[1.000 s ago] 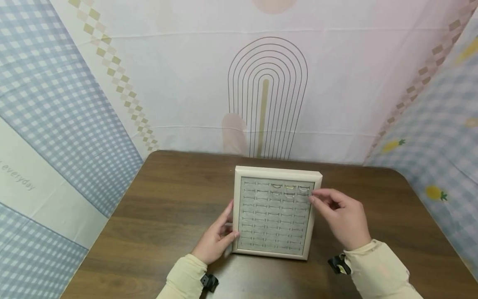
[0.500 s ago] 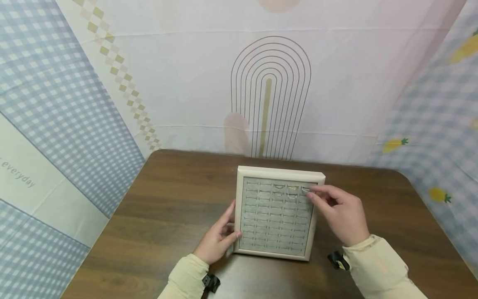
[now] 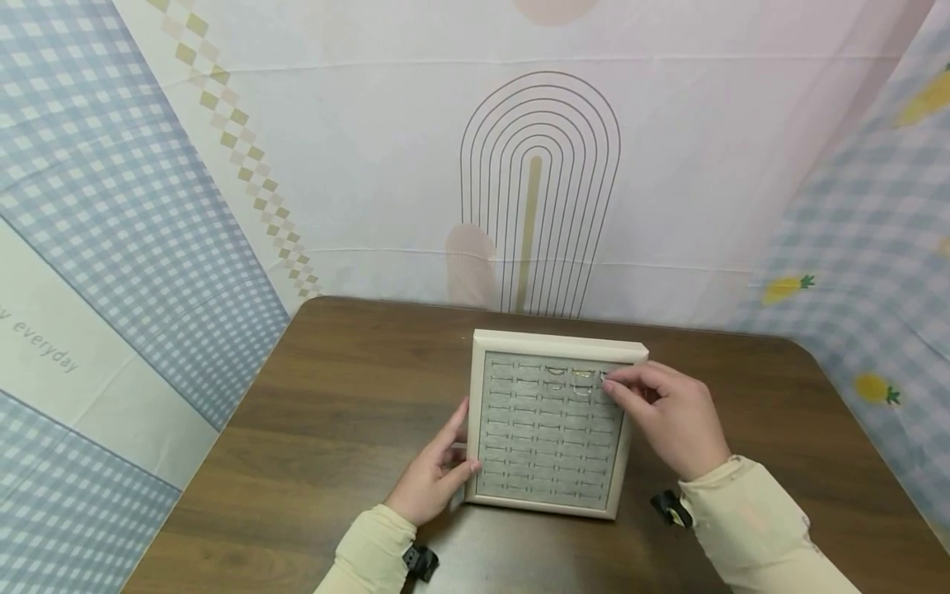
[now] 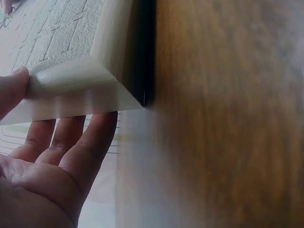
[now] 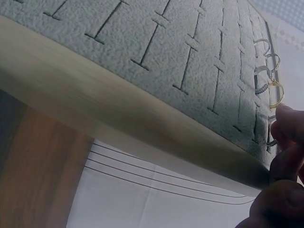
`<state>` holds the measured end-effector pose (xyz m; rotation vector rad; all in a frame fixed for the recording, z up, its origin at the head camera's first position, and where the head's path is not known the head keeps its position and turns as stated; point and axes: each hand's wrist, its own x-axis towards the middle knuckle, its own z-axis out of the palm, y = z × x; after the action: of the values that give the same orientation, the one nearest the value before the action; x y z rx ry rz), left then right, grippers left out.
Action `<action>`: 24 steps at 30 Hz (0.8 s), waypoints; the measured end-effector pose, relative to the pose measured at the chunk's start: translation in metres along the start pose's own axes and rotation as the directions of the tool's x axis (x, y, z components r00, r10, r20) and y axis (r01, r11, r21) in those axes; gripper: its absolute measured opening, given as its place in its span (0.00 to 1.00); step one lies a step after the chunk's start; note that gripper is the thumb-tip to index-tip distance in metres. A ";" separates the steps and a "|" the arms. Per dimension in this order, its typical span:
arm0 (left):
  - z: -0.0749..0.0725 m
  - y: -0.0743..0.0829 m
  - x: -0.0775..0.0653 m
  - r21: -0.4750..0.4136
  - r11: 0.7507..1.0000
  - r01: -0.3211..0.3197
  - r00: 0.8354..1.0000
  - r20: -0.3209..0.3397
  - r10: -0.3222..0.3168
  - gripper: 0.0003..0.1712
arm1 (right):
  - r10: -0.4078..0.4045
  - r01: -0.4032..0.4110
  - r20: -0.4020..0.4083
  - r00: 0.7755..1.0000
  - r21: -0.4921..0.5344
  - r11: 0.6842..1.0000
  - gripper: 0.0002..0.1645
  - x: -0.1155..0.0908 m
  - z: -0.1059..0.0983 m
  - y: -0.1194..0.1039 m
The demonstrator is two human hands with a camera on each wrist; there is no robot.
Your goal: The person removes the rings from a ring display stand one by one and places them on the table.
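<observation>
A ring display board (image 3: 549,437) with a cream frame and grey slotted padding stands tilted back on the table. My left hand (image 3: 430,478) grips its left edge, thumb on the front of the frame and fingers along the side, as the left wrist view shows. My right hand (image 3: 679,417) is at the top right corner, thumb and forefinger pinching a silver ring (image 5: 271,141) at its slot; the fingertips partly cover it. Beside it a gold ring (image 5: 276,95) sits in the padding. Several silver rings, among them one thick ring (image 5: 261,78), fill nearby slots. The lower slots hold no rings.
The brown wooden table (image 3: 356,388) extends around the board. A pale patterned cloth (image 3: 371,165) hangs behind it, with blue checked cloth (image 3: 148,165) at the sides. Black straps (image 3: 421,563) are on both wrists.
My right hand has moved slightly left and up, its fingertips now over the top right ring. My left hand keeps its grip. The board appears shifted slightly right in the view.
</observation>
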<state>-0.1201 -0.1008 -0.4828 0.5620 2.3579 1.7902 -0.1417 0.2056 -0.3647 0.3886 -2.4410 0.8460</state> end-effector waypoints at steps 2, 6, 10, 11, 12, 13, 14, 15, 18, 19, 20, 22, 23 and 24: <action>0.000 0.000 0.000 0.003 1.000 -0.007 1.000 -0.001 0.007 0.49 | -0.007 0.007 0.005 1.000 0.002 1.000 0.08 0.000 0.000 0.000; 0.000 0.000 -0.001 0.011 1.000 -0.011 1.000 -0.004 0.011 0.49 | -0.002 0.002 0.013 1.000 0.016 1.000 0.08 0.001 0.000 -0.001; 0.000 0.000 -0.002 0.020 1.000 -0.012 1.000 -0.009 0.012 0.49 | 0.017 -0.018 0.026 1.000 0.035 0.999 0.07 0.000 0.000 -0.001; 0.000 0.000 -0.002 0.021 1.000 -0.012 1.000 -0.009 0.012 0.49 | 0.022 -0.023 0.031 0.999 0.042 0.999 0.07 0.000 -0.001 -0.001; 0.000 0.000 -0.003 0.022 1.000 -0.011 1.000 -0.008 0.011 0.49 | 0.027 -0.029 0.034 0.999 0.051 0.998 0.07 0.000 -0.001 -0.002; 0.000 0.000 -0.003 0.021 1.000 -0.010 1.000 -0.006 0.010 0.49 | 0.030 -0.032 0.038 0.999 0.061 0.998 0.07 -0.001 -0.001 -0.002; 0.000 0.000 -0.003 0.019 1.000 -0.010 1.000 -0.005 0.010 0.49 | 0.034 -0.036 0.040 0.999 0.071 0.997 0.07 -0.001 -0.002 -0.002; 0.000 0.000 -0.003 0.020 1.000 -0.010 1.000 -0.003 0.010 0.49 | 0.035 -0.038 0.042 0.999 0.078 0.996 0.07 -0.001 -0.003 -0.002; -0.001 0.001 -0.002 0.019 1.000 -0.010 1.000 -0.002 0.010 0.49 | 0.037 -0.041 0.043 0.998 0.107 0.993 0.08 -0.001 -0.004 -0.003; -0.001 0.001 -0.002 0.018 1.000 -0.009 1.000 -0.002 0.009 0.49 | 0.035 -0.039 0.043 0.998 0.115 0.993 0.08 0.000 -0.004 -0.004; -0.002 0.002 -0.002 0.018 1.000 -0.006 1.000 -0.003 0.006 0.49 | 0.033 -0.038 0.045 0.998 0.122 0.992 0.08 0.000 -0.005 -0.005; -0.003 0.002 -0.002 0.017 1.000 -0.001 1.000 -0.003 0.001 0.50 | 0.029 -0.036 0.051 0.998 0.135 0.990 0.08 -0.001 -0.005 -0.006; -0.003 0.002 -0.002 0.015 1.000 0.000 1.000 -0.003 0.000 0.50 | 0.030 -0.037 0.055 0.998 0.140 0.989 0.08 -0.001 -0.005 -0.006; -0.003 0.002 -0.003 0.014 1.000 0.002 1.000 -0.004 -0.002 0.50 | 0.030 -0.038 0.059 0.998 0.146 0.989 0.08 -0.002 -0.005 -0.007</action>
<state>-0.1182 -0.1041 -0.4804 0.5591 2.3747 1.7765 -0.1353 0.2038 -0.3585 0.4312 -2.4512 1.0467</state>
